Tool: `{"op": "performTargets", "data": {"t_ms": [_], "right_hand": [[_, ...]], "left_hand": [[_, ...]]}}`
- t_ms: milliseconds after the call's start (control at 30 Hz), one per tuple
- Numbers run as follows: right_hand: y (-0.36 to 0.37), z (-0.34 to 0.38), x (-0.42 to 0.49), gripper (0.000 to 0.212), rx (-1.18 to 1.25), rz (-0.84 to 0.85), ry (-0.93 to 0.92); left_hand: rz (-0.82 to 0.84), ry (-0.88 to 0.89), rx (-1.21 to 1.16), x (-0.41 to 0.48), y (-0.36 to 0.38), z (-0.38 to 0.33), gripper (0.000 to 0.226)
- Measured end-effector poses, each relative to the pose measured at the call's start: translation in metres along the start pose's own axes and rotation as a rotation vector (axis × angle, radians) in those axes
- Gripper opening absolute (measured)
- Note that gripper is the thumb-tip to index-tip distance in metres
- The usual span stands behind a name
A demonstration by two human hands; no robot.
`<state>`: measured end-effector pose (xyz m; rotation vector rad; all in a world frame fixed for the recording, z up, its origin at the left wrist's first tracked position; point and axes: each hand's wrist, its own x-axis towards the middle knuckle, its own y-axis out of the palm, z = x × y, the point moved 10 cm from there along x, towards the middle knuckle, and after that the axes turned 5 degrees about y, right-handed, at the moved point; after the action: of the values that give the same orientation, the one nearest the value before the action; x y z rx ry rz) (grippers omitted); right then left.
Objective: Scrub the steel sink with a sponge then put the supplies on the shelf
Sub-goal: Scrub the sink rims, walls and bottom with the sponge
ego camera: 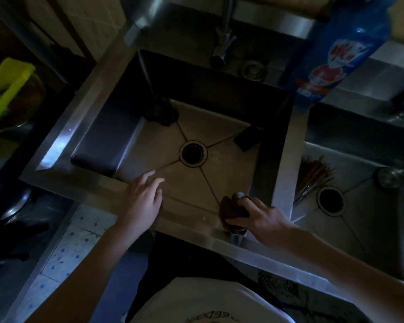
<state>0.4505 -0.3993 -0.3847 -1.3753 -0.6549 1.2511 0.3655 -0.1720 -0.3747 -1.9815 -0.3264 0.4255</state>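
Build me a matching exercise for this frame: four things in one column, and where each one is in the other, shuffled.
Column one:
1. sponge
2. blue bottle
3. chopsticks
4. left hand

Column two:
A. lying in the right basin
B. gripped by the right hand at the near right corner of the sink
C. open, fingers spread, over the sink's near rim
D. at the back, near the divider between the two basins

Pairs: 1-B, 2-D, 3-A, 4-C
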Motion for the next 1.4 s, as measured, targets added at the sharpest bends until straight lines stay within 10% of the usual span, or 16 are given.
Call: {"op": "performTargets", "data": {"t_ms": [700, 1400], "right_hand": [[-0.059, -0.088, 0.033, 0.053, 0.577, -0.261, 0.602], [-0.083, 0.017, 0.104, 0.045, 0.684, -0.253, 0.605]], "left_hand": [[0.013, -0.041, 0.009, -0.018, -0.031, 0.003, 0.030], [-0.129, -0.077, -0.033, -0.052, -0.128, 0.094, 0.033]]}}
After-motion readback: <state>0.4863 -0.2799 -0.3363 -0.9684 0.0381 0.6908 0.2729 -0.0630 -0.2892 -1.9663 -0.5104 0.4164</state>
